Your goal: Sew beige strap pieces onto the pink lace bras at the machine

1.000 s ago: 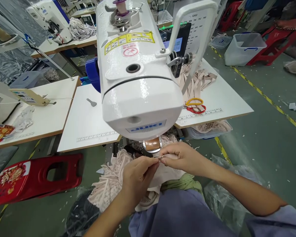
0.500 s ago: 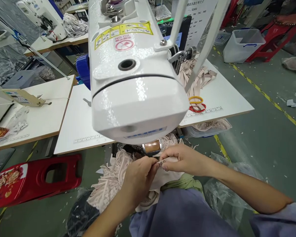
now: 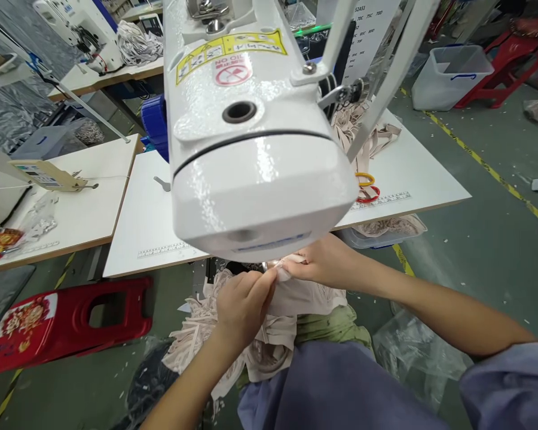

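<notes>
A white sewing machine head (image 3: 260, 185) fills the middle of the view. Just below its front end, my left hand (image 3: 244, 298) pinches the edge of a beige fabric piece (image 3: 300, 298). My right hand (image 3: 320, 260) grips the same piece a little to the right, its fingertips partly under the machine head. The fabric hangs from both hands towards my lap. A pile of beige lace garments (image 3: 197, 334) lies to the left of it. The machine's needle area is hidden behind the head.
The white table (image 3: 143, 209) extends on both sides of the machine. Scissors with red and orange handles (image 3: 367, 190) and beige straps (image 3: 381, 140) lie on its right part. A red stool (image 3: 72, 322) is at lower left, a clear plastic box (image 3: 451, 77) at upper right.
Both hands have moved up and forward with the fabric, closer under the machine head. More of the fabric now hangs spread below my right hand. The view has shifted slightly.
</notes>
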Demonstrator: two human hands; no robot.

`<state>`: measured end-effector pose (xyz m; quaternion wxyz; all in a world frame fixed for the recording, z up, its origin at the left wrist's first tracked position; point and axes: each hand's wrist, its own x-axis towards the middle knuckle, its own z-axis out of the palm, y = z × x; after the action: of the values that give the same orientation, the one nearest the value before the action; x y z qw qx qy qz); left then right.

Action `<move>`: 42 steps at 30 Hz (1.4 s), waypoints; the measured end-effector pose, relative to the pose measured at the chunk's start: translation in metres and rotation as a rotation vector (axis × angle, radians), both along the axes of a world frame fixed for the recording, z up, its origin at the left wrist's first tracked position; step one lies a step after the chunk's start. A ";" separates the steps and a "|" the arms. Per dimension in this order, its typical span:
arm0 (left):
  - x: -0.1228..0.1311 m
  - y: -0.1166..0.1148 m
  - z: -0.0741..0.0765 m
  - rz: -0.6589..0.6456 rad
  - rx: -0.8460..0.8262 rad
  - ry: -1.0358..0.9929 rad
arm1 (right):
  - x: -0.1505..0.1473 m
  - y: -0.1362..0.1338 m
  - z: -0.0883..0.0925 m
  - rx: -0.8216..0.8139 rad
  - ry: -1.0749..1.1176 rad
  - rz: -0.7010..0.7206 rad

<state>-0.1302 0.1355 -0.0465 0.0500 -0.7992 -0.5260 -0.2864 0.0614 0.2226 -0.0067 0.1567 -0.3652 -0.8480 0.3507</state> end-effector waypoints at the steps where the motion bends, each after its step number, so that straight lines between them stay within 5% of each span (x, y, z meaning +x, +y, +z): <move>1: -0.005 0.003 -0.002 -0.063 0.079 0.062 | -0.002 0.002 0.002 0.031 -0.022 0.001; 8: -0.017 0.013 -0.002 -0.207 0.199 0.288 | -0.003 -0.005 0.010 0.147 -0.138 -0.007; 14: -0.001 0.006 0.016 -0.068 0.003 0.367 | 0.005 -0.030 -0.026 0.575 0.047 -0.185; 18: -0.016 0.014 0.012 -0.185 -0.033 0.395 | 0.004 -0.040 -0.044 0.683 0.127 -0.290; 22: -0.030 0.030 0.011 -0.371 0.046 0.444 | 0.001 -0.045 -0.051 0.521 0.188 -0.300; 27: -0.012 0.027 0.021 -0.269 0.065 0.383 | 0.004 -0.056 -0.064 0.096 0.336 -0.415; 33: 0.015 0.010 0.024 -0.083 0.075 0.382 | 0.004 -0.038 -0.059 0.147 0.320 -0.378; 42: 0.023 0.007 0.010 0.052 0.052 0.366 | 0.004 0.003 -0.035 0.027 0.328 -0.214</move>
<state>-0.1076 0.1425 -0.0362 0.1730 -0.8226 -0.5210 -0.1482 0.0657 0.2258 -0.0420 0.3342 -0.3888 -0.7721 0.3755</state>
